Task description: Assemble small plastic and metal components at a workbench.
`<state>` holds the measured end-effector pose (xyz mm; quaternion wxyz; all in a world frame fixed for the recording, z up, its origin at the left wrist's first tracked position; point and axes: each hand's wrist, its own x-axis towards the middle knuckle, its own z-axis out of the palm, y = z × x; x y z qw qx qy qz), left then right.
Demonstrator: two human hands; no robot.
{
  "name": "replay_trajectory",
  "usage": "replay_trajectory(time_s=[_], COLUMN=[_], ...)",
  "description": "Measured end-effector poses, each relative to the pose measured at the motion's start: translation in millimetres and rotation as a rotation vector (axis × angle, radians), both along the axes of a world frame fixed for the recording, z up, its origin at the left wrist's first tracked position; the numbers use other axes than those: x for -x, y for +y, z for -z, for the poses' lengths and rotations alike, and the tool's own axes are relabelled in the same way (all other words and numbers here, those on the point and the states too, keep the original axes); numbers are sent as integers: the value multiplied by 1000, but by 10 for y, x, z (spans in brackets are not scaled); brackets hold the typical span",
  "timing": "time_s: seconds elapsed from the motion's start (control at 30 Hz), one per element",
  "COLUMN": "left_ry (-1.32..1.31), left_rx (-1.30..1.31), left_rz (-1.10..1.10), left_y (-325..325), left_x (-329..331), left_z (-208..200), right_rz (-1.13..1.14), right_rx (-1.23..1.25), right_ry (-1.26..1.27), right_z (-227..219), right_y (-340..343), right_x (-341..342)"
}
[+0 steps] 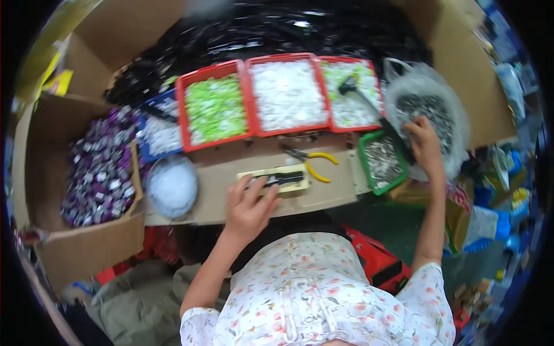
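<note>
A cream block-shaped holder (299,185) lies near the front edge of the cardboard work surface, with a slim black part (283,178) set in it. My left hand (248,210) rests at the holder's left end, fingers spread and touching the black part. On the right, my right hand (426,144) is at the near side of a clear plastic bag (456,155) of small grey metal pieces (430,109). Its fingers are bent together at the pieces; what is between the fingertips is too small to make out. A hammer (369,106) leans across the trays, its black handle beside that hand.
Pliers with yellow handles (320,161) lie behind the holder. Red trays (249,109) of green and white pieces stand at the back, a green tray (378,190) of metal pins at right. Left are a white-filled bowl (173,187), a blue tray (144,147) and a carton (86,245) of purple-silver pieces.
</note>
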<state>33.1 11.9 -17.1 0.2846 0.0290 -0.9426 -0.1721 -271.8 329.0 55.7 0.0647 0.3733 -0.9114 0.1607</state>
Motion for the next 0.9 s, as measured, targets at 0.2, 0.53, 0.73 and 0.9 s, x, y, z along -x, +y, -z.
replay_trajectory(time_s=[0.2,0.53,0.73,0.9], left_ry=[82,57,-132,-219], left_rx=[-66,59,63,51], left_rz=[-29,-452,-495,-512], left_y=[-344,-1693,-1876,-2006], left_x=[63,-56,-66,-17], left_z=[-212,-587,-545,-458], right_rz=[2,-37,-17,-80], right_rx=[-16,213,233,255], right_ry=[-127,-16,-62,-80], right_z=[-5,-118,-196,-204], right_y=[-130,-102,-229,-333], right_x=[118,66,-115,-188])
